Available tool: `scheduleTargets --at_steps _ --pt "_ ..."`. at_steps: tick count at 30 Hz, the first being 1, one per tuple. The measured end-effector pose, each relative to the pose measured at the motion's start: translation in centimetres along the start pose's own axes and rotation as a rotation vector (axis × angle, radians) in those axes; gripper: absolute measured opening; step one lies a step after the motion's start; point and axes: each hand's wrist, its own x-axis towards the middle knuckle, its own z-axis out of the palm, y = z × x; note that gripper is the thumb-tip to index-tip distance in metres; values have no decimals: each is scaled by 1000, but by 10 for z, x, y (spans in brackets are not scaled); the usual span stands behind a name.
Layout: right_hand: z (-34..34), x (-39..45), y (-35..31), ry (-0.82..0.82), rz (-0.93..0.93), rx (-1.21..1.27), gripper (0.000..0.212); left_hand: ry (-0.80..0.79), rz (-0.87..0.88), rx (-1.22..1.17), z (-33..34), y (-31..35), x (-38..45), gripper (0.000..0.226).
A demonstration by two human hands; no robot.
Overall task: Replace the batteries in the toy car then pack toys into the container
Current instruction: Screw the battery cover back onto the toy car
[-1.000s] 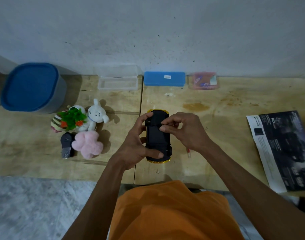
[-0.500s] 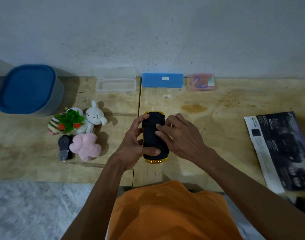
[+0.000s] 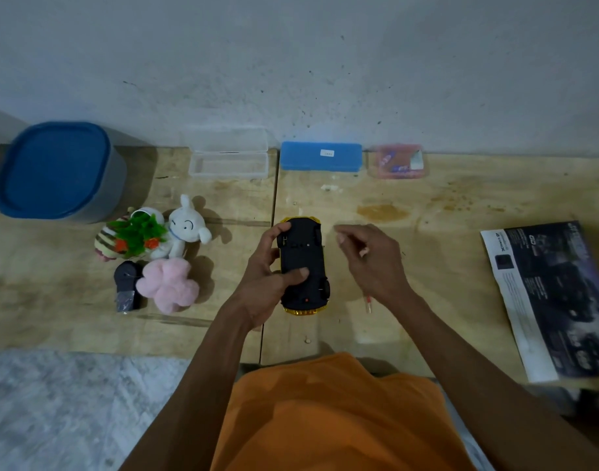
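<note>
the left hand (image 3: 270, 283) clamps the upturned toy car (image 3: 303, 266) over the desk (image 3: 427, 212), its long axis pointing away, while the nearer-free right hand (image 3: 372, 263) hovers just right, fingers loosely curled.

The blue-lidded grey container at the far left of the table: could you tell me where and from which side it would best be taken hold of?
Grip the blue-lidded grey container by its grey side walls below the lid rim, two hands coming from above on opposite sides. It looks wide, and the smooth lid offers no handle. The soft toys crowd its near right corner, so the left and far sides seem clearer.
</note>
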Motion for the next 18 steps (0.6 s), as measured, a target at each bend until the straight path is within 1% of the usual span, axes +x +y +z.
scheduleTargets --at_steps 1,2,4,6,9,12,14,16,18 --pt "2 2 10 33 79 -52 25 5 -5 9 0 0 0 78" --pt "4 2 20 17 162 -115 28 6 -9 22 0 -1 1 78" --pt "9 -2 38 -106 289 -254 36 4 -15 48 1 -3 0 79" --pt "13 -10 49 -214 344 -391 41 2 -21 64 2 -4 -1 81" --pt "19 -20 55 -232 371 -441 48 6 -25 76 3 -6 -3 82" --pt "24 -24 59 -201 369 -431 54 8 -29 89 5 -6 -4 82" --pt "27 -21 58 -183 375 -371 56 8 -30 96 6 -6 -5 83" --pt "26 -15 50 -141 369 -233 60 11 -26 104 5 -6 -5 83" --pt "19 -9 32 -36 317 -58 56 18 -18 117 3 -5 -6 84"
